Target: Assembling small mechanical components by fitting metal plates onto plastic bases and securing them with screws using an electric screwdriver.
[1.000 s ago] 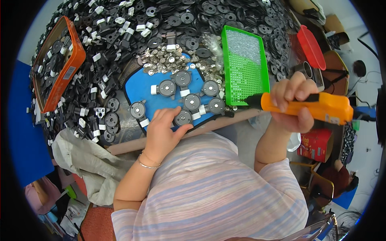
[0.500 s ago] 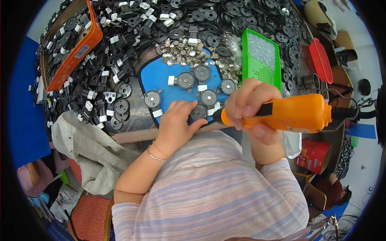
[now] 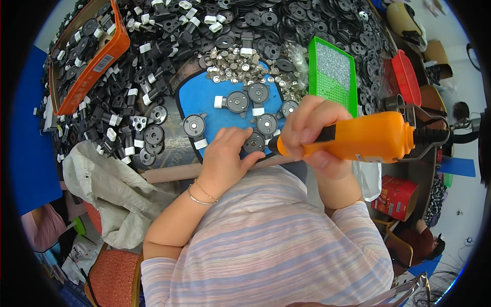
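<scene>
My right hand (image 3: 321, 134) is wrapped round an orange electric screwdriver (image 3: 377, 137), held nearly level with its black nose pointing left. The nose reaches a round black wheel-like part (image 3: 254, 143) at the near edge of a blue mat (image 3: 217, 121). My left hand (image 3: 225, 156) holds that part between thumb and fingers; whether the driver's tip touches a screw is hidden. Close by lie similar round parts with white ends: one (image 3: 194, 126) to the left, one (image 3: 237, 102) and another (image 3: 258, 93) farther back, and one (image 3: 267, 124) just behind the held part.
Small silver metal caps (image 3: 232, 66) are heaped at the mat's far edge. A green tray (image 3: 333, 97) of small screws stands right of them. Piles of black parts (image 3: 302, 20) spread behind, and an orange bin (image 3: 84, 87) sits far left. A wooden bar (image 3: 174, 173) lies along the near edge.
The screwdriver's rear end has swung slightly left and away from me, its nose staying at the held part. My left hand has barely moved.
</scene>
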`<state>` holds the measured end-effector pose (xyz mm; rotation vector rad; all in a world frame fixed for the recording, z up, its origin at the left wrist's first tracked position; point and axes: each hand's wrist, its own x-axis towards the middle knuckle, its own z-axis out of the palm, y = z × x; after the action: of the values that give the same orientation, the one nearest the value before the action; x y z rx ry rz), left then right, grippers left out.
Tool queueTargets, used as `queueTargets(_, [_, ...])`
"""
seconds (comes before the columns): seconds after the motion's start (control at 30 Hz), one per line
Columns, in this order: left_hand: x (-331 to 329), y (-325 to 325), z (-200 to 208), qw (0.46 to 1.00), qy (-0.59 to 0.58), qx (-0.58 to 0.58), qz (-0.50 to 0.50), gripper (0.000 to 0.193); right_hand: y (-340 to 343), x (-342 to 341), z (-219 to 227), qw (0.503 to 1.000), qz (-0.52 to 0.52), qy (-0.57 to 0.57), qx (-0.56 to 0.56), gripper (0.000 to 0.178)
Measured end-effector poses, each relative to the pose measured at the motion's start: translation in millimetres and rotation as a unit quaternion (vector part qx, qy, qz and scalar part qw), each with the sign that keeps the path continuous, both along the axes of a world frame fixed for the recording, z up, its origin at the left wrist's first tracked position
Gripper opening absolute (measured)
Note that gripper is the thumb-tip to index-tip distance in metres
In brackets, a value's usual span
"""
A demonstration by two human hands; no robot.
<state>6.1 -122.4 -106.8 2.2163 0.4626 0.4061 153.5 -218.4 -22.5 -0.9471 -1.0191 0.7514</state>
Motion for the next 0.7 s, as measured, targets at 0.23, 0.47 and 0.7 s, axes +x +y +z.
queueTargets(0.23, [0,2,0,1.000,-0.005,0.011,-0.007,0.047,4,-2,-3,0.998,0.057,-0.029,0.000,0.023])
queueTargets(0.47, [0,3,-4,0.999,-0.014,0.035,-0.016,0.046,13,6,1,0.986,0.120,-0.111,0.015,0.026])
queueTargets(0.7, [1,-2,-1,1.000,-0.024,0.014,-0.005,0.045,-3,36,-9,0.958,0.232,0.069,0.155,0.026])
